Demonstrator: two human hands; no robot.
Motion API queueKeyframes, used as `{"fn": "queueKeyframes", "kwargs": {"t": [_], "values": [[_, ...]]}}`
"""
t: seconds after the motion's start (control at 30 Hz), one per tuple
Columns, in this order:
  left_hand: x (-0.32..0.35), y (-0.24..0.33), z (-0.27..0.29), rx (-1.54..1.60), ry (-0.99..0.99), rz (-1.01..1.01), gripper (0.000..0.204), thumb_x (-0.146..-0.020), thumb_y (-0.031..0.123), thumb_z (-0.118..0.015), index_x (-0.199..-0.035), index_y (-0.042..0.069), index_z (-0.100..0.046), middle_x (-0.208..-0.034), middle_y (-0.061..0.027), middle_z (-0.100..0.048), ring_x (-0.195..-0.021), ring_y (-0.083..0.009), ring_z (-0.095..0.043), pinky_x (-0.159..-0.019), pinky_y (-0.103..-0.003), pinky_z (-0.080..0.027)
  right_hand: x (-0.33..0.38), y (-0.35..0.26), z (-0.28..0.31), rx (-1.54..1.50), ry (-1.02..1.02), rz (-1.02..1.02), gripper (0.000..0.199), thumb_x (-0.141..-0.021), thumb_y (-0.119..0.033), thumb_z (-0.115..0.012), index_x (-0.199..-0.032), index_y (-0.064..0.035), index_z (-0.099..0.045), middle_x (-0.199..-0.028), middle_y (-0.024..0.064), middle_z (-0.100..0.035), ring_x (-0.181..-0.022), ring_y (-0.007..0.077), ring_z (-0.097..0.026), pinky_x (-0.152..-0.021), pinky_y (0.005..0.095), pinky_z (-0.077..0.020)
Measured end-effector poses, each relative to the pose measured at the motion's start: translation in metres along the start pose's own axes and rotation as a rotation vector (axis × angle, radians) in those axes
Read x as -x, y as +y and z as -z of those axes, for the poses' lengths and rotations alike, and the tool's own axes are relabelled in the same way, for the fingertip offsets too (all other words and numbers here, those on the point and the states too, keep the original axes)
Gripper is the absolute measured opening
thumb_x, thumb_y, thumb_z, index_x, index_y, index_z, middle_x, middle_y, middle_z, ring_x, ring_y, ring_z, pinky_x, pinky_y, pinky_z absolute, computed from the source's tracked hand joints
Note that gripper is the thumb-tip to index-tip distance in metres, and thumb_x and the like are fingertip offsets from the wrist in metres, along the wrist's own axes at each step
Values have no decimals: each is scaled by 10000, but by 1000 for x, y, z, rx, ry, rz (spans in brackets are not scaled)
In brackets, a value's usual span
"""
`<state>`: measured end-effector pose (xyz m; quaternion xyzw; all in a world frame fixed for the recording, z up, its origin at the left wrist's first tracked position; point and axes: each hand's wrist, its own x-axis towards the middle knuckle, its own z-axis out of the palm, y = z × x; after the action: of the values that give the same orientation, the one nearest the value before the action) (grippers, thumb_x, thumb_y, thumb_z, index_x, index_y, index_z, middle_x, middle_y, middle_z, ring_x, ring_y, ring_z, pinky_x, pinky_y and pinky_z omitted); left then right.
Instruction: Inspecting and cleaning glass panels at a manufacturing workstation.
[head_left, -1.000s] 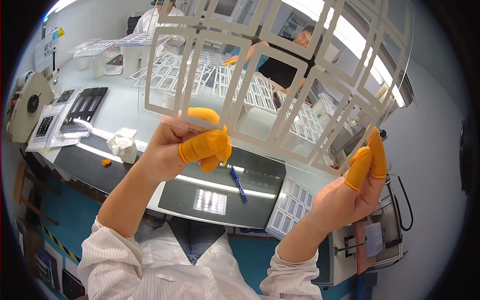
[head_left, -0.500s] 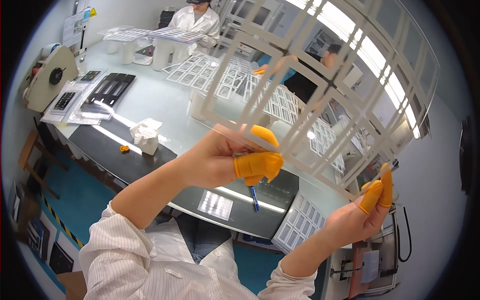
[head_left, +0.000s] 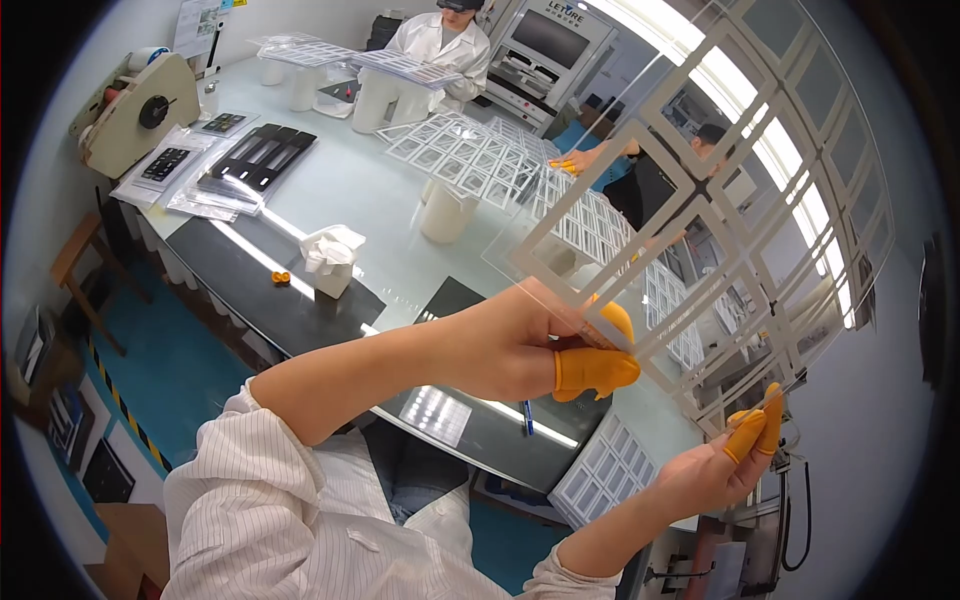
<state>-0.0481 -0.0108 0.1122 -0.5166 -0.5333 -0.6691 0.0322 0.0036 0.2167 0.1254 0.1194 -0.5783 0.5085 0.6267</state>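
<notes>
A clear sheet printed with a grid of pale rectangular frames (head_left: 735, 228) is held up and tilted in front of me, over the right side of the table. My left hand (head_left: 545, 350) pinches its near left corner between thumb and finger, both covered by orange finger cots. On the near right edge, my right hand (head_left: 722, 458) grips the sheet with fingertips in the same kind of cots. Below my left hand a blue pen (head_left: 528, 418) lies on the dark mat, partly hidden. Through the sheet, more of the room shows.
Similar framed sheets (head_left: 455, 150) rest on white cylinders (head_left: 447, 215) across the table. Another sheet (head_left: 605, 472) lies at the near right edge. Leftward are a tissue box (head_left: 333, 275), orange finger cots (head_left: 281, 278), black panels (head_left: 262, 160) and a roll dispenser (head_left: 150, 112). Two people work beyond.
Both hands stay on the sheet. My left hand and the sheet have shifted right and slightly down in view, while the table scene has also slid rightward as the view turned.
</notes>
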Motion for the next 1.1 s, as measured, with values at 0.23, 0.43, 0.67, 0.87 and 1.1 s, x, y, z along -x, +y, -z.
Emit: {"fn": "queueKeyframes", "kwargs": {"t": [0.23,0.43,0.67,0.87,1.1], "values": [[3,-1,-7,-8,47,-28,142,-840,99,-583,-929,-6,-617,-723,-15,-560,-606,-61,-497,-530,-197,-408,5,13,17,53,19,-40,263,-884,-62,-486,-1122,43,-525,-1132,127,-555,-920,116,-526,-797,228,-395],[23,-15,-11,150,30,141,199,-810,89,-615,-985,-6,-617,-868,-78,-618,-760,-174,-569,-711,-240,-469,21,7,33,-120,-47,-96,294,-846,-137,-546,-1086,32,-547,-897,61,-565,-757,101,-466,-657,219,-343],[47,-47,-26,559,183,341,186,-859,164,-560,-874,-17,-602,-731,-57,-583,-578,-90,-515,-511,-200,-401,33,6,26,-31,-48,-129,288,-824,-59,-535,-1087,56,-544,-677,21,-455,-636,102,-368,-604,219,-284],[60,-52,-43,135,377,591,235,-775,212,-673,-763,-7,-588,-632,-41,-549,-550,-94,-496,-494,-192,-389,43,3,13,53,35,-7,266,-842,-70,-532,-1060,83,-546,-711,44,-520,-648,101,-436,-613,200,-331],[67,-90,-29,-1158,384,65,210,-629,152,-721,-644,26,-554,-534,-69,-486,-487,-209,-494,-448,-286,-392,86,-30,-24,229,-152,-9,213,-857,-22,-504,-1028,99,-542,-947,137,-602,-823,121,-556,-766,209,-429]]}}
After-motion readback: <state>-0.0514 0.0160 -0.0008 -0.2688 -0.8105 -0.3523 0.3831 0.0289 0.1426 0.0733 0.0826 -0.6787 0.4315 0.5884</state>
